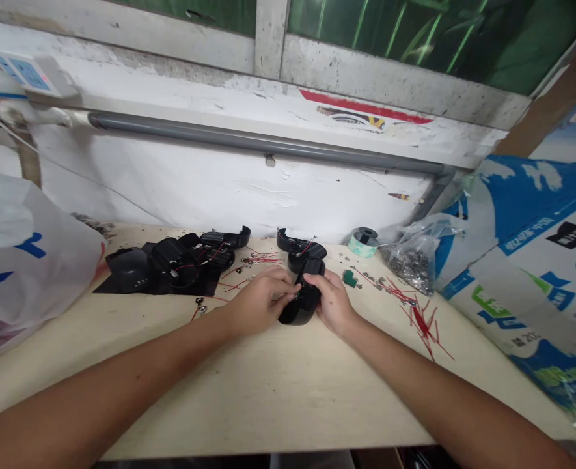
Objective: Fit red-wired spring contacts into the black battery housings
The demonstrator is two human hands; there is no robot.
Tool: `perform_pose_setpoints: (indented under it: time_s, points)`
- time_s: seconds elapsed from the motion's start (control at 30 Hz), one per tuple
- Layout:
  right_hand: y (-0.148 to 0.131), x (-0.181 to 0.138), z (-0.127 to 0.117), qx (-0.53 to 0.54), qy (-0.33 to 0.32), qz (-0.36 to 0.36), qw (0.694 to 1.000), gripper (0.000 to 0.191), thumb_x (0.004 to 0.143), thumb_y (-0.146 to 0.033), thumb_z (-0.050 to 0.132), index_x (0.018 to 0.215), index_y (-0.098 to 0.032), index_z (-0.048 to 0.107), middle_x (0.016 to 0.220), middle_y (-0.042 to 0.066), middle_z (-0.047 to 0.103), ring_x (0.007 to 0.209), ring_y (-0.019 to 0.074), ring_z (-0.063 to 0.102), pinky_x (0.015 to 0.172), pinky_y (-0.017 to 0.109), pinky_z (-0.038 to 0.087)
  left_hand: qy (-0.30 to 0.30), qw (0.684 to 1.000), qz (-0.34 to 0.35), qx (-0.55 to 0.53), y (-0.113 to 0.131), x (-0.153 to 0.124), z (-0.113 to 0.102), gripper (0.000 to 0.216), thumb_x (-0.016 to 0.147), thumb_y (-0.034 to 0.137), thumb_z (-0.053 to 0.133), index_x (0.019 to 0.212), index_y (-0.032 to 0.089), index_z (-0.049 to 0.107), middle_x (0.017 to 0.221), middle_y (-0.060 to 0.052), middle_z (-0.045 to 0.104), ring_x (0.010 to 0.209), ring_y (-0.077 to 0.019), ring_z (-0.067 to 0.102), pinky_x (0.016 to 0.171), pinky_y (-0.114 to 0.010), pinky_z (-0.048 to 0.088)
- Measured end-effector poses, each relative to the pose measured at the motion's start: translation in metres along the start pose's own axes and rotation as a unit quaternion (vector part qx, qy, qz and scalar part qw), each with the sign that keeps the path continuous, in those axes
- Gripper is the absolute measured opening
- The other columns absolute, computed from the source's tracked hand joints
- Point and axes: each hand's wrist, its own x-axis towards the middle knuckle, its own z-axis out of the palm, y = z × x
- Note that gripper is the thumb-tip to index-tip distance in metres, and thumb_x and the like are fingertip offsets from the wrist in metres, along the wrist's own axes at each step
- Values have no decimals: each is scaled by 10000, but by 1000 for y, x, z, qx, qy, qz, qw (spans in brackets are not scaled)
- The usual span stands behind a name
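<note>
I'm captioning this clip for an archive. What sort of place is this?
Probably a small electronics assembly workbench: black plastic housings in various stages of assembly, cut red wires scattered on the bench, and a bag of small metal parts.

Small assembly workshop: bare wooden workbench (268, 404) against a peeling white wall (209, 189), black plastic housings (131, 270), loose red wires (419, 322), bagged metal parts (409, 264).

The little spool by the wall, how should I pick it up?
Pinch the spool around its pale green band, coming from the front and a little above. It is round and seems to sit on one end, so your fingers fit on opposite sides of the band. The wall is close behind it, and the plastic bag of metal bits is on its right, so the front is easiest.
</note>
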Motion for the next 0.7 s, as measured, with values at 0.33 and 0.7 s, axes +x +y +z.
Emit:
perform_pose_setpoints:
  time_s: [0.33, 0.7]
  points:
    - [-3, 0, 5, 18, 15, -16, 1000, 215, 653, -293, 783, 669, -187, 596, 622, -45, 539, 625, 129, 479, 579, 247, 384, 33, 997, 21, 65, -2, -3, 6, 244, 959, 115, 472, 1029, 177, 697, 888, -61, 616, 884, -199, 542, 844, -364, 450]
    - [-5, 2, 4, -8, -6, -63, 998, 213, 718, -371, 779, 779, -194, 678, 715, -15, 624, 649, 151, 517, 595, 267, 419, 39, 991, -32, 127, 9, -11, 2, 328, 951, 181, 482, 1183, 226, 709, 1363, -101, 475, 1313, -316, 325, 1162, -559, 215]
